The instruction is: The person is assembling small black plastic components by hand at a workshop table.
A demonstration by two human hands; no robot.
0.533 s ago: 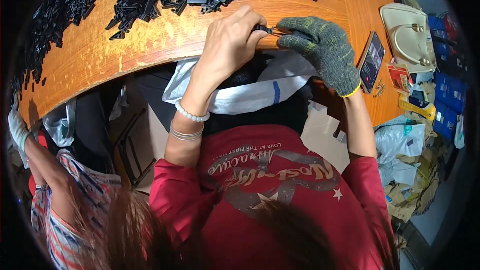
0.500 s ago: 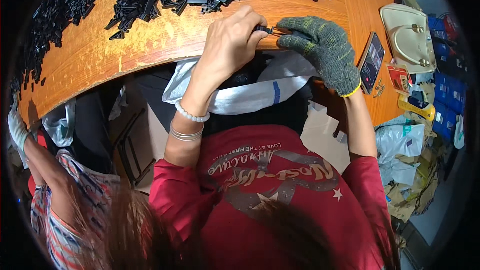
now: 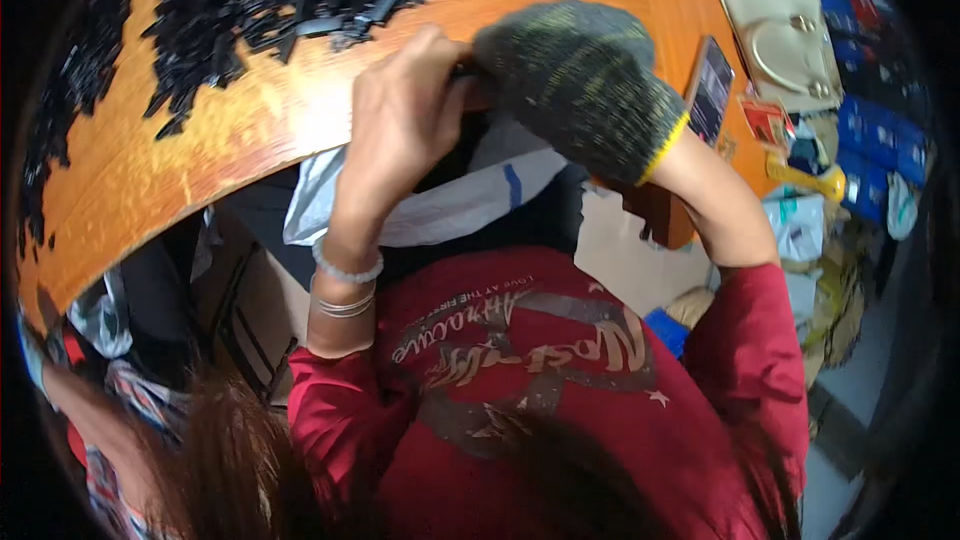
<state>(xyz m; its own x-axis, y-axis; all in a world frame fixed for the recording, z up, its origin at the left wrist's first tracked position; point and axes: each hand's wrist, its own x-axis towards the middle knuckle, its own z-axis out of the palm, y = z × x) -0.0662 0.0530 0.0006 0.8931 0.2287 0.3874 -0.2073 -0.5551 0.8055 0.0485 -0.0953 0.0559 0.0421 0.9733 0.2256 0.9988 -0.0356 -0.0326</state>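
My bare left hand [image 3: 405,110] is closed over the table's near edge, thumb and fingers pinching a small black plastic part [image 3: 464,71]. Most of that part is hidden by the fingers. Close against it, my right hand [image 3: 575,85] wears a dark grey knitted glove with a yellow cuff. The gloved hand is curled with its back up, so its fingertips and anything in them are hidden; motion smears it a little. Below both hands hangs an open white sack [image 3: 465,205], dark inside. Heaps of similar black plastic parts [image 3: 275,5] cover the far side of the wooden table [image 3: 260,160].
A phone [image 3: 710,90], a red packet [image 3: 767,122] and a cream handbag [image 3: 783,45] lie at the right. Plastic bags [image 3: 795,225] and a yellow roll-shaped thing [image 3: 808,178] are beyond the table's edge. At far left shows another person's arm [image 3: 95,410].
My right hand has turned over, back up, and come left against my left hand, hiding the gap between them. The whole view has shifted, so the table and heaps appear further left and up.
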